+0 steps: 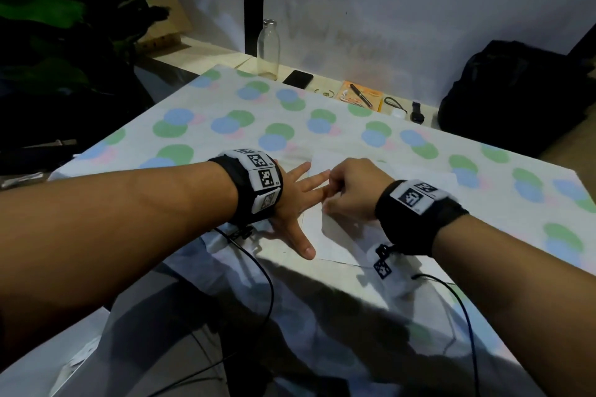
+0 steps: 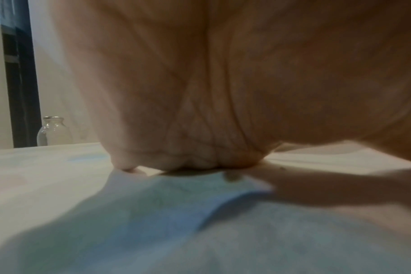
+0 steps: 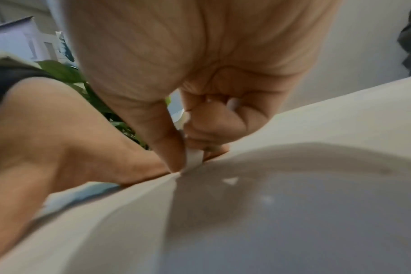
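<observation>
A white sheet of paper (image 1: 338, 235) lies on the table near its front edge, partly folded over. My left hand (image 1: 300, 193) lies flat with spread straight fingers, pressing the sheet's left side down. My right hand (image 1: 346, 190) is curled beside it and pinches a raised fold of the paper (image 3: 195, 157) between thumb and forefinger. In the right wrist view the sheet (image 3: 293, 204) bulges up under that hand (image 3: 188, 148). The left wrist view shows my palm (image 2: 223, 92) low over the cloth, its fingers mostly hidden.
The table wears a cloth (image 1: 225, 126) with green and blue dots. Along the far edge stand an empty glass bottle (image 1: 268, 48), a black phone (image 1: 298, 79), a pen on an orange packet (image 1: 360, 94) and a watch (image 1: 416, 111). A black bag (image 1: 516, 93) sits at right.
</observation>
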Action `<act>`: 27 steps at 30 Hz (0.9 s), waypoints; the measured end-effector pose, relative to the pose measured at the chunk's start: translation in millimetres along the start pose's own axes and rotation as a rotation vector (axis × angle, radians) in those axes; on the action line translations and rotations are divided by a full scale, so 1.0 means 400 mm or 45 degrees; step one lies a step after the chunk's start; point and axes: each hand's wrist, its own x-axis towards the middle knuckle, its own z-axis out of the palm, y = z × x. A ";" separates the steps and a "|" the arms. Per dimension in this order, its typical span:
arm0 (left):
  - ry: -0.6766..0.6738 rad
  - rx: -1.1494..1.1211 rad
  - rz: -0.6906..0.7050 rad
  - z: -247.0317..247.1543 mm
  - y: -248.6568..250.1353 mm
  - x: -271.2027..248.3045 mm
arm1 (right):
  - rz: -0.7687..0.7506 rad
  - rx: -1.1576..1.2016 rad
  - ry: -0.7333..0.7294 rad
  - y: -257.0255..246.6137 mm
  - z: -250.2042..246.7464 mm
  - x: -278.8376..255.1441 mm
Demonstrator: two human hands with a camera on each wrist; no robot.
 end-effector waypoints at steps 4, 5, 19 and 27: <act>-0.014 0.036 -0.032 -0.003 0.009 -0.004 | -0.134 0.017 -0.170 -0.025 0.025 -0.035; -0.013 0.038 -0.040 -0.004 0.011 -0.004 | -0.189 0.014 -0.252 -0.030 0.036 -0.057; 0.006 -0.014 -0.006 -0.004 0.008 -0.010 | -0.139 -0.170 -0.170 -0.001 0.016 -0.076; 0.011 0.014 -0.028 -0.003 0.008 -0.006 | -0.072 -0.158 -0.074 -0.007 0.033 -0.047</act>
